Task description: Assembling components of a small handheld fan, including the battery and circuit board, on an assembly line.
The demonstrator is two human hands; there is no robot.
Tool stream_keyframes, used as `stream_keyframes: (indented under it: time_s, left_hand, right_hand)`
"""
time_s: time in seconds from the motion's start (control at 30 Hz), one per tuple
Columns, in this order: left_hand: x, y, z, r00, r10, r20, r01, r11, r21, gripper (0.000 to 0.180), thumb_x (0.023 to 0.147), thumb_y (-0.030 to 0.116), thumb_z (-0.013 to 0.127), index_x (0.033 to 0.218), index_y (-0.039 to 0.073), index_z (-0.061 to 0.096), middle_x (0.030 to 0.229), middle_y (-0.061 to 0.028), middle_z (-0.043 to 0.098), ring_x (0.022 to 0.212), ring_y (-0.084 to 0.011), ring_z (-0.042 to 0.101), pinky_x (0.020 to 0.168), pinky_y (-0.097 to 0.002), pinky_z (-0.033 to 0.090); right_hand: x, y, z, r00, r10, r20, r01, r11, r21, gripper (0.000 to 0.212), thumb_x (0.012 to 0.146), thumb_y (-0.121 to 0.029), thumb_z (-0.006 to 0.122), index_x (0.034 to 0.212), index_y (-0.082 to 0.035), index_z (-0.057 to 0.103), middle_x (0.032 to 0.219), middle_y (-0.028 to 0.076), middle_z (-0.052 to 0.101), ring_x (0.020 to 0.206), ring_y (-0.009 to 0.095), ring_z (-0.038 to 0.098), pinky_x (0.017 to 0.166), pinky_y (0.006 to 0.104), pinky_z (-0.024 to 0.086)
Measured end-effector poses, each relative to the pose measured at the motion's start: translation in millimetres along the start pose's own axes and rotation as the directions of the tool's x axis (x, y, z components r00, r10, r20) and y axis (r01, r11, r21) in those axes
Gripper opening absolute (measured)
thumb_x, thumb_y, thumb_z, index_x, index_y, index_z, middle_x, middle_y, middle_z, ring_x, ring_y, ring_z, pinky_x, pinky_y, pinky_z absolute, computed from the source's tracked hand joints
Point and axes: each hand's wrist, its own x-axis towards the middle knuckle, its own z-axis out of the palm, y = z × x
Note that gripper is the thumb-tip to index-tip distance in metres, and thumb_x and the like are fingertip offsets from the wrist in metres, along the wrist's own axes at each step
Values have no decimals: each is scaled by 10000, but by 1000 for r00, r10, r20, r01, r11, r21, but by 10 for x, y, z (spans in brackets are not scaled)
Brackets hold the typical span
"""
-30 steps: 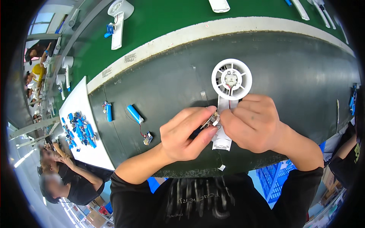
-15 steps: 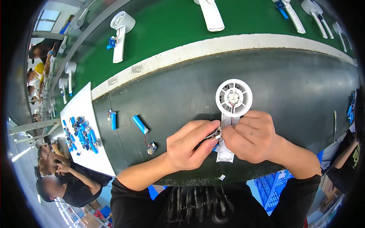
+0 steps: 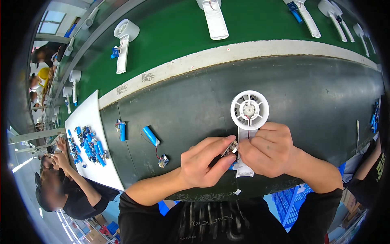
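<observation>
Since a second ago little is changed at the hands: both are kept pinched together over the fan handle, only the whole view is shifted, so the fan sits lower and more central than before. The same fitting step is judged to be in hand, not finished.

Left to right: a white tray (image 3: 87, 122) with a heap of blue cells (image 3: 87, 142) is seen at the far left, tended by another person's hands. A single cell (image 3: 122, 131) and a wired battery (image 3: 151, 136) with a small board (image 3: 163, 161) are laid on the dark table (image 3: 317, 89). The left hand (image 3: 205, 160) is closed in a pinch grip on a small metal part (image 3: 230, 148), held against the handle. The right hand (image 3: 269, 150) is curled shut over the fan handle (image 3: 245, 167), thumb and forefinger pressed near the same part. The white fan (image 3: 249, 110) lies flat on the table, its round head just above the hands, handle toward the person.

Behind, a green belt (image 3: 174, 36) is run across, with more white fan bodies spaced along it. Other workers are seated along the left; a factory line is shown.
</observation>
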Motion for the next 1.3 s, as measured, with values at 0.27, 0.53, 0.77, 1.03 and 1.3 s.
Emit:
stream_keyframes:
  time_s: [0.27,0.53,0.77,1.03,1.3]
  left_hand:
    - [33,40,11,916,-388,106,402,876,-265,228,846,12,656,1053,-79,632,809,-119,652,638,-141,666,547,-227,506]
    - [212,5,-10,797,-553,243,527,442,-726,196,889,25,646,1042,-93,612,797,-122,673,664,-156,663,582,-266,533]
    - [263,-33,-57,774,-523,358,597,411,-689,160,891,63,653,866,-94,634,767,-143,660,604,-175,661,522,-267,511]
    - [230,-43,-23,812,-453,369,565,444,-696,138,895,41,633,902,-97,634,768,-130,658,609,-178,659,533,-277,521]
    - [218,-4,-27,811,-451,371,563,434,-703,175,912,61,623,953,-109,634,810,-130,648,648,-176,655,555,-288,534]
  right_hand:
    - [69,53,-184,966,162,203,-175,984,46,173,631,-53,675,782,-32,593,593,39,505,485,217,522,474,327,436]
    - [147,-22,-323,886,310,345,-310,949,-57,159,748,18,668,895,4,608,731,115,614,599,308,592,557,366,463]
    - [99,-41,-323,869,323,375,-329,943,-49,91,802,-20,643,881,1,603,720,113,603,590,299,585,537,360,448]
    - [80,-66,-352,874,337,351,-347,937,-34,68,787,-19,645,834,-8,597,655,97,576,538,277,551,500,352,421]
    - [97,-87,-327,873,365,324,-383,924,-8,83,779,-15,649,791,-28,568,576,74,523,485,255,514,468,342,387]
